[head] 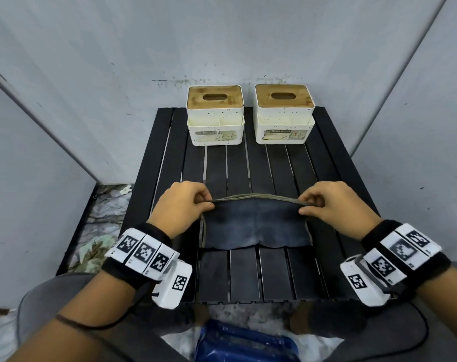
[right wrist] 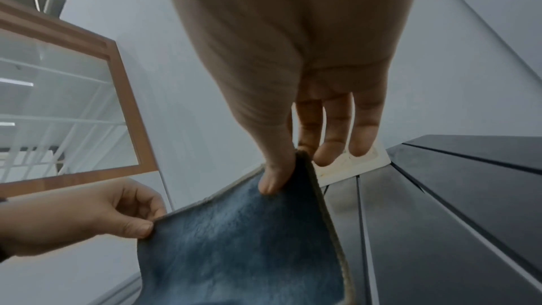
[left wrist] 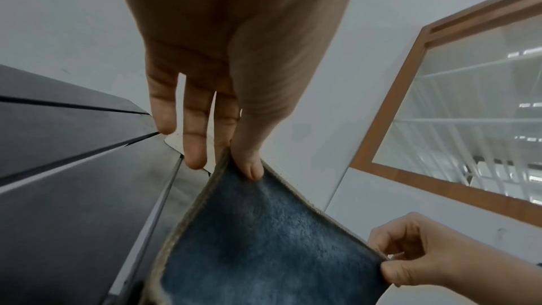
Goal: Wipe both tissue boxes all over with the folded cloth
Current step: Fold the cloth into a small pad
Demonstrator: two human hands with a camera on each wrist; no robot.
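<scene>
Two white tissue boxes with wooden lids stand side by side at the far end of the black slatted table (head: 295, 165): the left box (head: 215, 116) and the right box (head: 284, 115). A dark blue cloth (head: 256, 223) with a grey hem hangs in front of me, lifted off the table. My left hand (head: 209, 203) pinches its upper left corner between thumb and forefinger. My right hand (head: 304, 206) pinches the upper right corner. The wrist views show each thumb on the cloth (left wrist: 264, 240) (right wrist: 243, 247), with the other fingers (left wrist: 193, 143) (right wrist: 334, 136) straight behind it.
Grey walls close in the table on three sides. Crumpled plastic sheeting (head: 102, 231) lies on the floor to the left. A blue item (head: 245, 343) lies at my lap below the near table edge. A wood-framed window (left wrist: 457, 110) shows in the wrist views.
</scene>
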